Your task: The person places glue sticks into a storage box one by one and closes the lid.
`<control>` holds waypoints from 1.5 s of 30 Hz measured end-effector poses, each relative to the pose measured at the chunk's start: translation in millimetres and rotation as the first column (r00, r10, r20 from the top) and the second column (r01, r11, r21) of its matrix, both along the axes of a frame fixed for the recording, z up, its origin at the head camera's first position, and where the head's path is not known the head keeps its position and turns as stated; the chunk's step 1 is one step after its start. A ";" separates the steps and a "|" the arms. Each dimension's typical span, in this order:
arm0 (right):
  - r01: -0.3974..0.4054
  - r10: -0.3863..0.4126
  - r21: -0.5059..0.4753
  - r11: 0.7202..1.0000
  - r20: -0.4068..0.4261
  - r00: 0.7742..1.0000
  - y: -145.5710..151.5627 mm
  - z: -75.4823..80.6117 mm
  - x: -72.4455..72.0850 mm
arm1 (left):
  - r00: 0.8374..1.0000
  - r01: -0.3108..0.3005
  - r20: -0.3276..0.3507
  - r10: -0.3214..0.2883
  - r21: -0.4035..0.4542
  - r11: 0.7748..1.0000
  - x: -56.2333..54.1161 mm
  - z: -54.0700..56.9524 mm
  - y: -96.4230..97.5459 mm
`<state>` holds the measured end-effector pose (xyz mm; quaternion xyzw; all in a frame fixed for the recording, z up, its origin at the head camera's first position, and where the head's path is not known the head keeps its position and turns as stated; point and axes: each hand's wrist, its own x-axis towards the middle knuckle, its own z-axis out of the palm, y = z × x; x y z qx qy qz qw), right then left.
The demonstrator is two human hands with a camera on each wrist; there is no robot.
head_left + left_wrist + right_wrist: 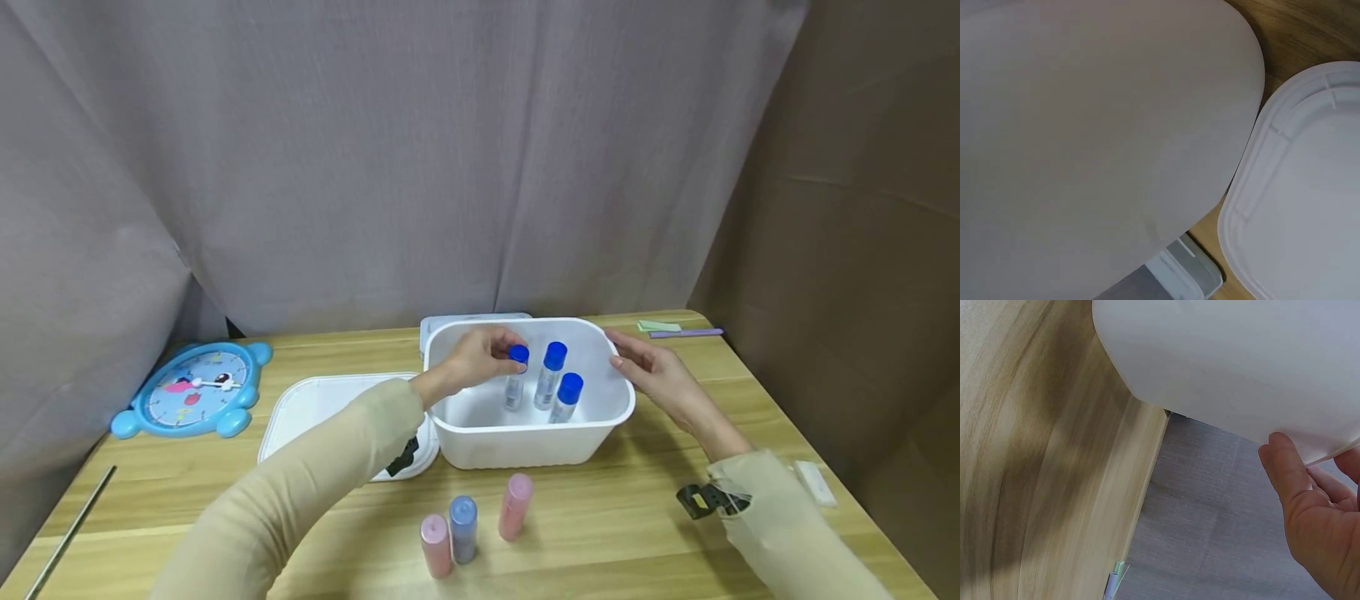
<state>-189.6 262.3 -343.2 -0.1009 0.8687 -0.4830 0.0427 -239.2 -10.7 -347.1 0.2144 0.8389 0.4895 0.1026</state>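
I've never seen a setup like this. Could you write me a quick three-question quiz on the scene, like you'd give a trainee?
1. True or false: the right hand touches the bin.

2. How many blue-capped bottles are in the bin?
A) Two
B) Three
C) Five

3. Fill in the missing words: the left hand pinches one of those bottles by its ____.

Key:
1. True; its fingers are at the rim.
2. B
3. blue cap
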 end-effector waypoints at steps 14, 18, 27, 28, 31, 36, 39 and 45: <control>-0.002 0.002 -0.009 1.000 0.004 1.000 0.9 -2.8 -0.9 | 0.985 0.170 -0.049 -0.164 0.197 0.966 62.0 32.0 -72.3; -0.010 0.010 -0.002 1.000 -0.012 1.000 1.1 0.0 -0.5 | 0.966 0.237 0.031 -0.256 0.286 0.928 103.3 22.3 -103.6; 0.005 -0.005 0.004 1.000 0.002 1.000 1.8 0.8 0.0 | 0.930 0.324 0.059 -0.362 0.330 0.887 156.2 -28.7 -124.1; 0.007 -0.007 0.005 1.000 0.004 1.000 1.3 0.3 -0.2 | 0.929 0.327 0.056 -0.367 0.343 0.881 158.7 -33.3 -123.9; 0.011 -0.011 0.004 1.000 0.009 1.000 0.1 -1.4 -0.4 | 0.924 0.332 0.053 -0.379 0.381 0.863 162.8 -44.5 -121.5; 0.008 -0.008 0.001 1.000 0.015 1.000 -1.0 -2.0 -0.2 | 0.927 0.326 0.043 -0.374 0.403 0.855 164.6 -53.9 -118.1; 0.010 -0.010 0.003 1.000 0.017 1.000 -1.0 -0.9 0.6 | 0.933 0.310 0.047 -0.358 0.402 0.861 165.1 -54.6 -118.8; 0.003 -0.003 -0.007 1.000 0.023 1.000 -1.6 1.0 1.9 | 0.935 0.314 0.035 -0.352 0.375 0.872 161.0 -46.1 -126.0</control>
